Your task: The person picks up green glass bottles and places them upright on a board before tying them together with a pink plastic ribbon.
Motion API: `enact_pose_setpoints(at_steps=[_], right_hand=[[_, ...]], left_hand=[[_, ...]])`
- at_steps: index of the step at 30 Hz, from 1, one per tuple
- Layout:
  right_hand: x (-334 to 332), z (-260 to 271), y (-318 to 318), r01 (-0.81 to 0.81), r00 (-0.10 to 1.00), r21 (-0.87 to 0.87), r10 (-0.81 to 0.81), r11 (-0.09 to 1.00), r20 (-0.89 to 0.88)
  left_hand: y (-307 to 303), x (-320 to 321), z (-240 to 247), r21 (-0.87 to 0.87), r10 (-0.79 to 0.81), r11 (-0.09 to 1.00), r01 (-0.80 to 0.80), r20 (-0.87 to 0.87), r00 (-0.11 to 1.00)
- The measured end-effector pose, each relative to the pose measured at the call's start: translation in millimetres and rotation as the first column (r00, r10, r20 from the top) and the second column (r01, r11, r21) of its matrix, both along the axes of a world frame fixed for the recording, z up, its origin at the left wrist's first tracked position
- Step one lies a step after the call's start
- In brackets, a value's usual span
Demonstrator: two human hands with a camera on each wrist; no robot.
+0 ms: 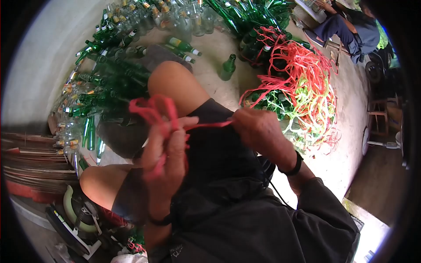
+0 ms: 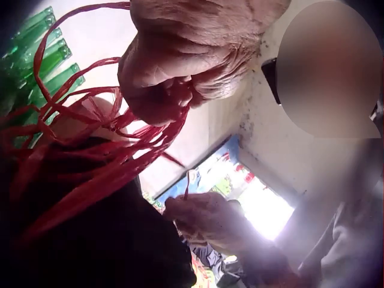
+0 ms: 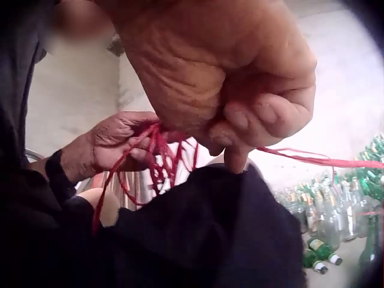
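My left hand (image 1: 169, 149) grips a looped bundle of red plastic twine (image 1: 151, 111), blurred in the head view; loops hang from its curled fingers in the left wrist view. A single red strand (image 1: 212, 125) runs across the dark shorts to my right hand (image 1: 261, 133), whose fingers pinch it. From the right wrist view, the right hand (image 3: 234, 78) has curled fingers above the dark cloth, and a strand (image 3: 318, 160) extends beyond it to the right. Behind it the left hand (image 3: 123, 141) holds the red loops.
A tangled heap of red and yellow-green twine (image 1: 302, 83) lies on green bottles at the right. One green bottle (image 1: 228, 68) stands on the floor. Many green and clear bottles (image 1: 127, 65) lie and stand at the back and left. Another person (image 1: 351, 30) sits at the upper right.
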State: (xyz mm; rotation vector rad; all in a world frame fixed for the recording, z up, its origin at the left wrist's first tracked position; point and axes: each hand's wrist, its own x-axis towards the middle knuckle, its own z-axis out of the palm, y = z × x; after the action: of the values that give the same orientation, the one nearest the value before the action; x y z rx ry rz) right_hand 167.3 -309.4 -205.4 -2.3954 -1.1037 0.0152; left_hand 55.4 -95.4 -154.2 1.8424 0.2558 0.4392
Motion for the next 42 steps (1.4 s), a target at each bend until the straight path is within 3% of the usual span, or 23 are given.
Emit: enact_pose_setpoints(at_steps=[3,6,9,13,15,18,19,20,23,24,27,30,31,32,33,34,36,38,40,42], right_hand=[[-16,15,21,-0.035,0.998,0.039,0.036,0.999,-0.046],[-22,17,32,-0.063,0.995,0.074,0.069,0.995,-0.074],[-24,20,38,-0.071,0.991,0.077,0.080,0.994,-0.111],[-12,3,28,-0.064,0.984,0.083,0.077,0.994,-0.159],[7,-19,16,0.003,0.995,0.066,0.003,0.998,-0.099],[36,-50,-10,0.123,0.992,-0.018,-0.122,0.992,0.016],[46,-63,-20,0.149,0.988,0.001,-0.149,0.989,0.042],[55,-74,-30,0.173,0.982,0.022,-0.174,0.985,0.069],[73,-100,-59,0.284,0.958,-0.009,-0.283,0.959,0.039],[78,-106,-66,0.296,0.955,0.006,-0.296,0.955,0.039],[85,-116,-78,0.375,0.926,-0.037,-0.376,0.926,-0.029],[89,-110,-78,0.429,0.894,0.023,-0.421,0.903,-0.152],[94,-113,-80,0.406,0.908,0.025,-0.400,0.914,-0.128],[96,-115,-78,0.397,0.911,0.030,-0.390,0.917,-0.131],[98,-113,-74,0.403,0.899,0.123,-0.367,0.907,-0.238],[98,-104,-67,0.416,0.880,0.213,-0.332,0.884,-0.339],[97,-77,-56,0.391,0.883,0.232,-0.292,0.890,-0.368],[97,-58,-47,0.475,0.737,0.334,-0.161,0.814,-0.656],[96,-50,-36,0.435,0.775,0.358,-0.142,0.826,-0.616],[94,-28,-27,0.427,0.738,0.504,0.033,0.751,-0.674]], left_hand=[[-6,4,-7,-0.039,-0.126,0.992,0.122,-0.116,0.985],[-6,-2,-23,-0.021,-0.153,0.988,0.152,-0.165,0.974],[7,-14,-31,0.073,-0.119,0.987,0.141,-0.251,0.961],[16,-23,-21,0.165,-0.063,0.982,0.095,-0.185,0.981],[23,-31,-9,0.035,0.056,0.998,-0.049,-0.239,0.969],[47,-53,-10,0.041,0.162,0.987,-0.157,-0.288,0.944],[49,-58,-9,-0.097,0.201,0.968,-0.231,-0.249,0.947],[53,-65,-8,-0.099,0.201,0.968,-0.232,-0.248,0.947],[74,-84,-17,-0.301,0.429,0.843,-0.446,-0.125,0.895],[80,-86,-16,-0.302,0.432,0.841,-0.449,-0.124,0.893],[83,-92,-1,-0.426,0.601,0.663,-0.616,-0.188,0.777],[81,-94,-4,-0.513,0.654,0.585,-0.628,-0.158,0.739],[81,-96,-4,-0.510,0.662,0.582,-0.633,-0.155,0.734],[82,-99,-4,-0.545,0.569,0.626,-0.558,-0.170,0.804],[83,-102,-4,-0.580,0.469,0.659,-0.479,-0.180,0.865],[79,-101,-1,-0.577,0.478,0.658,-0.485,-0.178,0.860],[65,-94,7,-0.518,0.511,0.604,-0.605,-0.330,0.793],[60,-91,11,-0.502,0.514,0.594,-0.629,-0.364,0.776],[58,-86,15,-0.556,0.388,0.687,-0.468,-0.263,0.883],[53,-77,17,-0.519,0.418,0.699,-0.492,-0.262,0.870]])
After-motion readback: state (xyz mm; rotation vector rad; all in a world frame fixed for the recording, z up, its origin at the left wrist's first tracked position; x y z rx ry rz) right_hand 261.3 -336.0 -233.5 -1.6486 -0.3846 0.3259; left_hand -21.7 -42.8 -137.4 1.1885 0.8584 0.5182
